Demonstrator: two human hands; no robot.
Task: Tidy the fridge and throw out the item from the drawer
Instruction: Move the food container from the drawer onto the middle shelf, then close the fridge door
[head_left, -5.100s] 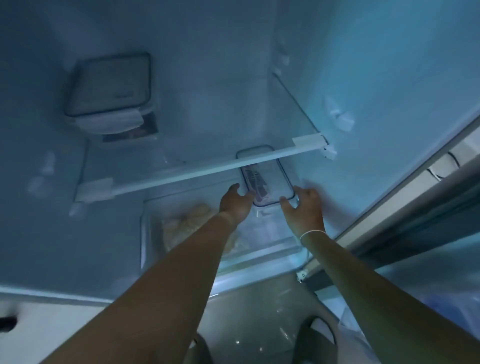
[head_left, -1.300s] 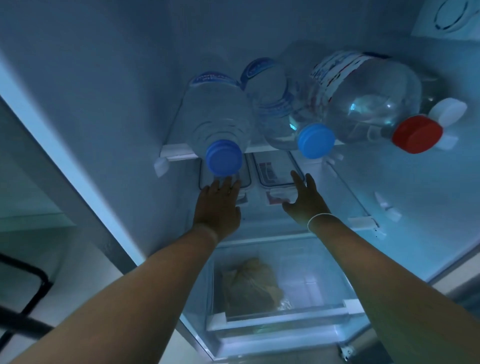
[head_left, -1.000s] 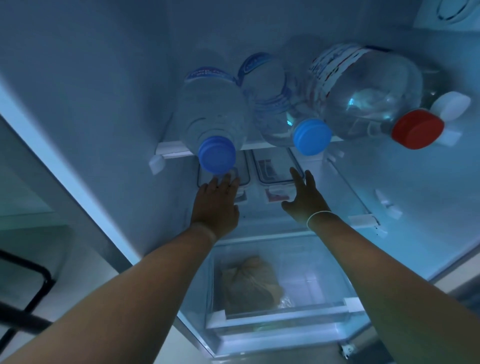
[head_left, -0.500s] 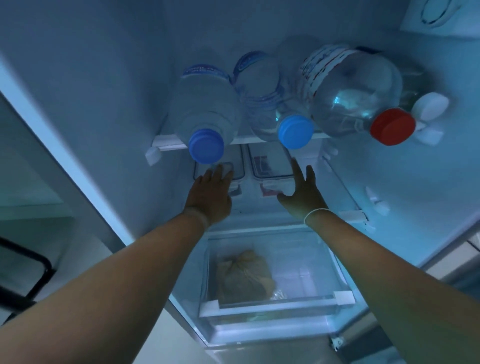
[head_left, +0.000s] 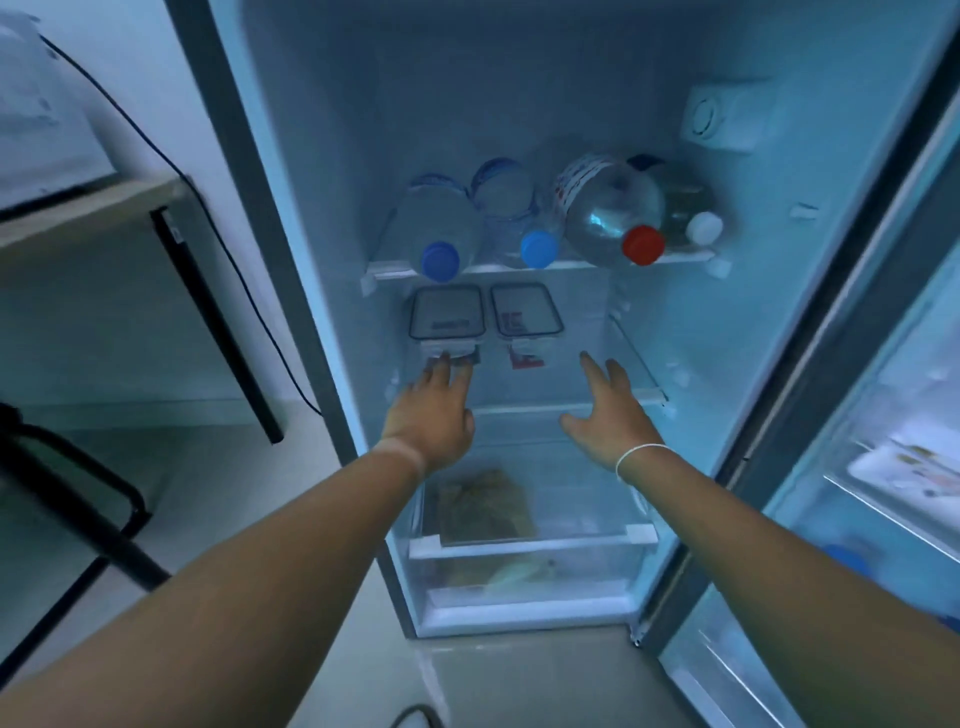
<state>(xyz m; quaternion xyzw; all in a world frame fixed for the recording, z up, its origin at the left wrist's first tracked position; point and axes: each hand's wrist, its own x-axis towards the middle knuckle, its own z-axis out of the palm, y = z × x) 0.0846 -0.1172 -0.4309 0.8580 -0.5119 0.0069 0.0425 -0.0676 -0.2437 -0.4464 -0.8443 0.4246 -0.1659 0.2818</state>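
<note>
— How were the fingers placed?

— The left hand (head_left: 434, 415) reached into the fridge (head_left: 332, 171) with its fingers (head_left: 441, 371) straight and close together, tips at the front latch of the left container (head_left: 447, 323) on the middle shelf (head_left: 566, 408). It gripped nothing; whether the tips actually touched the latch was hard to tell. The right hand (head_left: 610, 423) hung over the same shelf, fingers spread and relaxed, thumb out to the side, holding nothing, just right of the right container (head_left: 525, 318).

— And the thing from the drawer?

— A brownish bagged item (head_left: 485, 501) lay inside the clear drawer (head_left: 532, 548) at the bottom, below both hands, under the lower shelf edge.

— What else was around?

— On the upper shelf, four bottles lay on their sides, caps forward: a dark blue-capped bottle (head_left: 440, 236), a light blue-capped bottle (head_left: 519, 228), a red-capped bottle (head_left: 608, 208) and a white-capped bottle (head_left: 693, 213). The two containers sat side by side directly beneath them. The fridge door (head_left: 878, 467) stood open on the right, and a table (head_left: 88, 208) with black legs stood to the left, a cable hanging down beside it.
</note>
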